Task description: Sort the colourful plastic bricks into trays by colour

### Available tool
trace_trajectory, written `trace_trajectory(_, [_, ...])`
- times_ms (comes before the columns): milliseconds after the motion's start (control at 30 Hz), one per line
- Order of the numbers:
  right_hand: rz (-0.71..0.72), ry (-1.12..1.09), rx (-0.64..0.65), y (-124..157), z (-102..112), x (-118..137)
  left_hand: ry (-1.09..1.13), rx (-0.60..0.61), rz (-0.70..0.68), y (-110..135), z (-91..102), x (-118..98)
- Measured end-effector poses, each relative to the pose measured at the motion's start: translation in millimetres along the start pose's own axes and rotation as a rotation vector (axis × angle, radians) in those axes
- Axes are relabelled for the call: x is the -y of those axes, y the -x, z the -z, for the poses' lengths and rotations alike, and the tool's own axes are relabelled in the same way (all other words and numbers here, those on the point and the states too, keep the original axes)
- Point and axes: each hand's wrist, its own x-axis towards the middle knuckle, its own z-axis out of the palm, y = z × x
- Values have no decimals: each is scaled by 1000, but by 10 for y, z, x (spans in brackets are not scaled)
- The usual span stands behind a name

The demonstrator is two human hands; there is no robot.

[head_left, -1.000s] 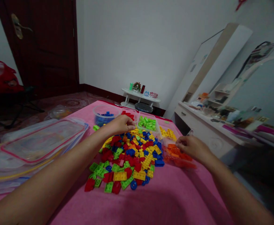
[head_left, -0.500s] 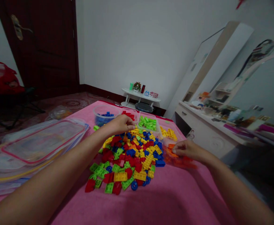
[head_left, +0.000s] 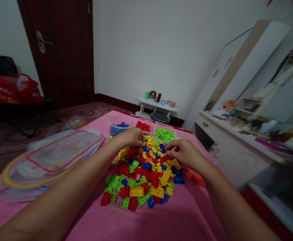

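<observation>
A heap of mixed toy building bricks [head_left: 146, 167] in red, yellow, green, blue and orange lies on a pink cloth [head_left: 196, 211]. My left hand [head_left: 133, 136] is at the heap's far left part, fingers curled down and closed; whatever they hold is hidden. Over the far right part of the heap, my right hand [head_left: 183, 152] has its thumb and fingers apart, with nothing visible between them. Behind the heap stand a round clear tub of blue bricks [head_left: 121, 125], a box of red bricks [head_left: 143, 126] and a box of green bricks [head_left: 164, 134]. Orange bricks [head_left: 194, 175] show below my right wrist.
Stacked clear lids [head_left: 63, 150] with red and yellow rims lie on the left. A white dresser [head_left: 236, 147] stands to the right. Beyond the cloth are a low white shelf [head_left: 158, 103] and a dark round stool [head_left: 160, 116]. A red bag [head_left: 13, 90] sits far left.
My right hand has moved left from the orange bricks to above the heap, and its fingers have parted. The left hand has lowered slightly toward the bricks. The view has shifted left.
</observation>
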Motion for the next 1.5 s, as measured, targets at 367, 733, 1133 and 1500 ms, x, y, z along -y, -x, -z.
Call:
trace_trajectory(367, [-91,289,192,-337,-598,333,-238,267,56,72,50,-13])
trace_trajectory(733, [102,34,104,-175,-363,376,78,117,77,112,177,-9])
trace_trajectory(1133, [39,165,216,-179,-468,387,230,15,105,70,156,-20])
trace_trajectory(1500, [-49,174,16,-212,-365,273,-326,384,58,150,134,-169])
